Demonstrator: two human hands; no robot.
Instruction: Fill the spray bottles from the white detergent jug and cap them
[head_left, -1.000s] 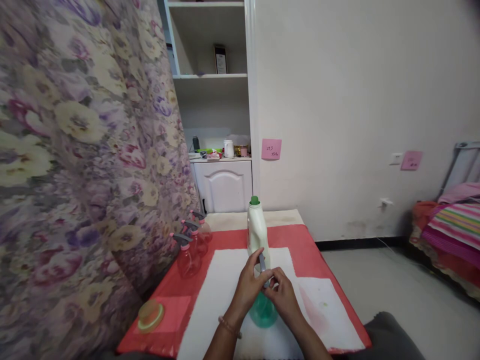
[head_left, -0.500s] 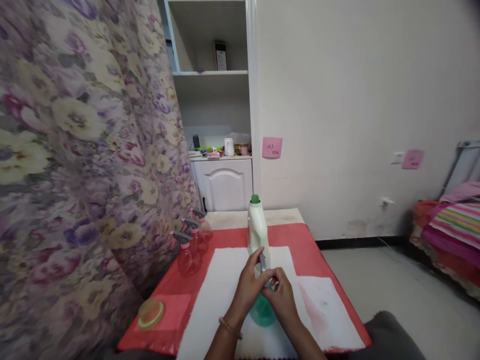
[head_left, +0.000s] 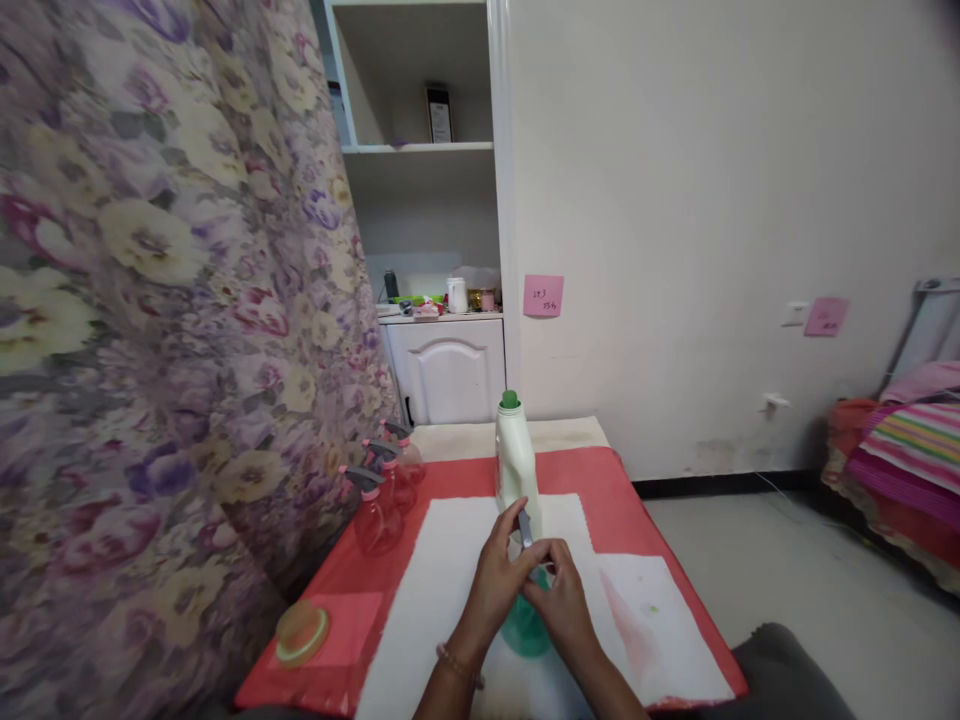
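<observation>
Table [head_left: 600,490] — left grip [head_left: 498,562] still on sprayer [head_left: 525,528]

- Four spray bottles: three with pink collars [head_left: 377,525] [head_left: 399,487] [head_left: 410,459], and one green bottle [head_left: 526,626].
- Two hands: one left hand [head_left: 496,567] and one right hand [head_left: 557,590].
- One bracelet [head_left: 459,667].
- One large pale jug [head_left: 516,455], with one green cap [head_left: 509,399].
- One round tub [head_left: 302,632].
- Two white sheets: one bigger sheet [head_left: 431,580] and one smaller sheet [head_left: 658,625].
- One table [head_left: 600,480].
- Two pink notes [head_left: 543,296] [head_left: 826,317].
- One wall socket [head_left: 795,315].
- One flowered curtain [head_left: 187,330].
- One upright dark box [head_left: 439,114].
- One white jar [head_left: 457,296].
- Small things around that jar: too blurred to count.
- One arched cupboard door [head_left: 448,375].
- One bed [head_left: 900,480], partly in view.
</observation>
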